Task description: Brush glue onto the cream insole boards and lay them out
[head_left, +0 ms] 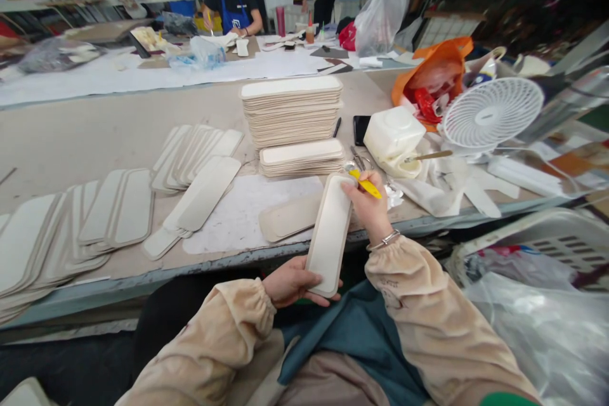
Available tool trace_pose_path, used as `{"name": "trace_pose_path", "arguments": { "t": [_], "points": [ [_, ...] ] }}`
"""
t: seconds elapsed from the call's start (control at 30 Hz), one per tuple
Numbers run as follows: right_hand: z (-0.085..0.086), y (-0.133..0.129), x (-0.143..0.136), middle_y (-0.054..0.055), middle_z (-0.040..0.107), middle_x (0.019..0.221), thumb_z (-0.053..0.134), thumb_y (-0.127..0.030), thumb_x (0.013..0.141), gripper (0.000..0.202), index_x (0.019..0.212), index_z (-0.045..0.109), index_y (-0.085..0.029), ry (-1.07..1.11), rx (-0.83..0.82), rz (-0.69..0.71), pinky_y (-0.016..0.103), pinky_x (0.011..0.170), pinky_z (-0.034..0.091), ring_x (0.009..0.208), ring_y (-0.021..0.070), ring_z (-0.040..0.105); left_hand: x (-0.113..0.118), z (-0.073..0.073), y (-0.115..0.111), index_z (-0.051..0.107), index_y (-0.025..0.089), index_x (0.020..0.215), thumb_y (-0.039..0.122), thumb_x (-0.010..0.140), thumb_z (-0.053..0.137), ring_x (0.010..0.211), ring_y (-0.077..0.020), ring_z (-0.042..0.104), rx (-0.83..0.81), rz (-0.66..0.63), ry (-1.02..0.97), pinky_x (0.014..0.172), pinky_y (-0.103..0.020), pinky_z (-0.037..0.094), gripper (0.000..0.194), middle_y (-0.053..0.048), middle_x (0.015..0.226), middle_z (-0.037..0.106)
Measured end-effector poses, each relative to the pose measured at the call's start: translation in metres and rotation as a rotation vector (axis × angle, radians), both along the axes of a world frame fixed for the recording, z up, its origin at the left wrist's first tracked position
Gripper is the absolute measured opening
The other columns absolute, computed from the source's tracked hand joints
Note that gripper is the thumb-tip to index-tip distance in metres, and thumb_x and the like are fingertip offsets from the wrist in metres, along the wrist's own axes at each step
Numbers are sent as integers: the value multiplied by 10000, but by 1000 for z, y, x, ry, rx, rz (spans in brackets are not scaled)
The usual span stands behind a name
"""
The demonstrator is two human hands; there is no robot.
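Note:
A long white panel with rounded corners and a beige border [330, 235] is tilted over the table's front edge. My left hand [299, 280] grips its lower end, thumb on top and fingers beneath. At its upper end my right hand [368, 203] is closed round a small yellow-handled tool with a metal head [365, 184], its thumb pressing on the panel. The tool's exact kind is unclear. Behind the held panel, a beige piece [289, 217] lies on a white sheet [238, 228]. A short stack of like panels [302, 155] stands just beyond.
A tall panel stack [292, 111] stands at the back; fanned panels [117, 209] spread leftward. To the right are a white plastic container [396, 133], a phone [361, 130], a white fan [492, 113] and an orange bag [438, 73]. A co-worker [233, 3] sits across the table.

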State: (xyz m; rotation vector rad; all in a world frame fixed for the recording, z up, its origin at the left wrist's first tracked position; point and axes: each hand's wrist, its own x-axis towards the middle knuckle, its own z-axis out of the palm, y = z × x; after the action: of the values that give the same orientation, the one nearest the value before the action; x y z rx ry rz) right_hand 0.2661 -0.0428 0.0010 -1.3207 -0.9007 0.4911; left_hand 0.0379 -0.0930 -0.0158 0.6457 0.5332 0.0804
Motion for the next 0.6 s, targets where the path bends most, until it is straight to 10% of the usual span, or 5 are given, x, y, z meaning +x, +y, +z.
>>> {"name": "trace_pose_path", "arguments": {
  "t": [0.33,0.6],
  "points": [
    [3,-3,-2,-93,386,630,721,-303,687,330,824,428,-235,28,-6,15,235,512,305,534,96,351,-1,0,-1,623,129,1148,308,690,773,900,-263,696,35,-53,-34,678,-288,566,513,-164,1080,691],
    [0,-7,-16,-84,428,683,756,-298,680,381,849,418,-252,161,30,80,244,547,371,574,106,418,7,2,3,695,65,1003,417,783,690,723,-181,679,111,230,-19,682,-260,520,415,-153,885,724]
  ]
}}
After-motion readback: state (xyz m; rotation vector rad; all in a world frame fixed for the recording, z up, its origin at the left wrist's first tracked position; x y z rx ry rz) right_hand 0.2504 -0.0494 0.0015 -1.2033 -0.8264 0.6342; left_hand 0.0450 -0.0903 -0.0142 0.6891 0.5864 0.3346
